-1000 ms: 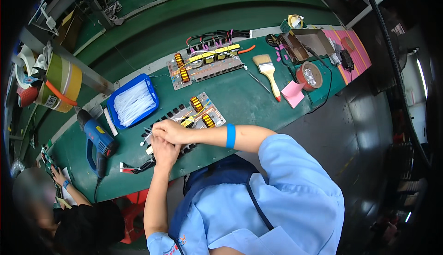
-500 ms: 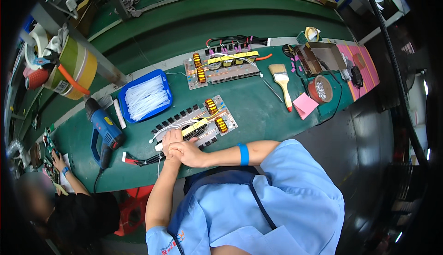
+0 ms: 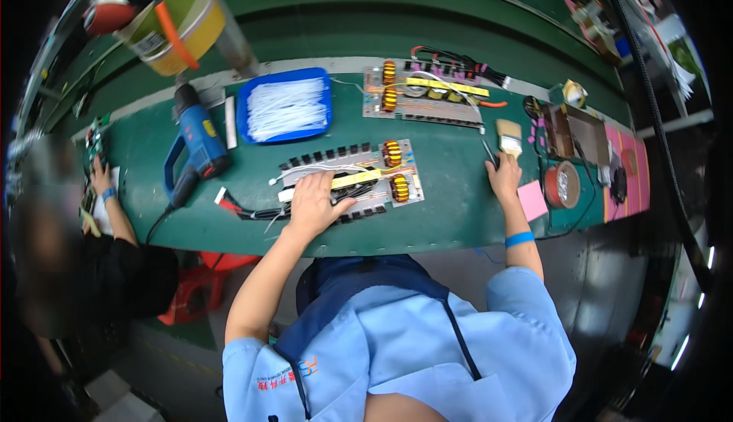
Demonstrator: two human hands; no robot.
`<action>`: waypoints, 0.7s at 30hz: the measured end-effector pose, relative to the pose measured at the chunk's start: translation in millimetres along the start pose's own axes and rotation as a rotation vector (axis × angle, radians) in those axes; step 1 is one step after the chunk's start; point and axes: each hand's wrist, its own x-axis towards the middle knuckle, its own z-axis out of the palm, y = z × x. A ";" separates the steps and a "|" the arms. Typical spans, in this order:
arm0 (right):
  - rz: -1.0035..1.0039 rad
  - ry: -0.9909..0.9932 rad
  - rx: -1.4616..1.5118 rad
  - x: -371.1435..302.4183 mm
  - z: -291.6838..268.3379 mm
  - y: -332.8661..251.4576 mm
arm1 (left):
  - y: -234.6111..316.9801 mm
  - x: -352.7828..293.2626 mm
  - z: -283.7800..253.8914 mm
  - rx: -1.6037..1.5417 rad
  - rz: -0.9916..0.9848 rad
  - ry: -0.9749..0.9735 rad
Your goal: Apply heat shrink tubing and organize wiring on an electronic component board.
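1. The near circuit board [image 3: 351,181] is pinned flat to the green bench [image 3: 450,200] by the left hand [image 3: 314,204], palm down and fingers spread loosely over the board's left half; nothing is gripped, it is only pressed on, presumably to keep it steady.
2. The right hand [image 3: 504,177] is stretched well out to the right, to the handle end of a small paintbrush [image 3: 507,138]. Contact with the handle seems made, but whether the fingers are closed round it cannot be told.
3. The brush is lying with its pale bristles pointing away from the person, within easy reach of that hand.
4. The held board sits at the middle of the bench, close to the front edge: a grey panel, with two orange-wound coils near its right end, a yellow strip across the centre, rows of black parts along both long sides, and white and black wires trailing off to the left.
5. A second board [image 3: 424,93] of the same kind is parked further back, untouched.
6. A blue tray [image 3: 284,106] of white ties and a blue power tool [image 3: 197,147] are set left of the work.
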 end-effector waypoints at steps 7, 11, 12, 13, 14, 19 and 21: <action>-0.191 0.039 0.252 19.4 -20.8 -40.0 | -2.7 -14.6 -0.7 -0.106 0.108 0.078; -0.424 -0.262 0.575 49.7 -47.3 -131.6 | -3.2 -13.6 -1.2 -0.118 0.041 0.048; -0.443 -0.272 0.587 53.6 -52.4 -153.7 | -3.4 -14.3 -2.4 -0.125 0.026 0.026; -0.602 -0.353 0.579 55.7 -57.4 -175.4 | -1.3 -15.5 -3.3 -0.114 0.005 0.031; -0.763 -0.433 0.569 53.9 -61.9 -195.8 | 1.7 -16.8 -3.9 -0.101 0.009 0.047; -1.017 -0.627 0.699 38.9 -58.4 -270.4 | 14.4 -45.8 -28.6 -0.170 0.097 0.214; -1.031 -0.697 0.652 34.5 -57.4 -283.4 | 4.1 -69.9 -38.4 -0.105 0.024 0.280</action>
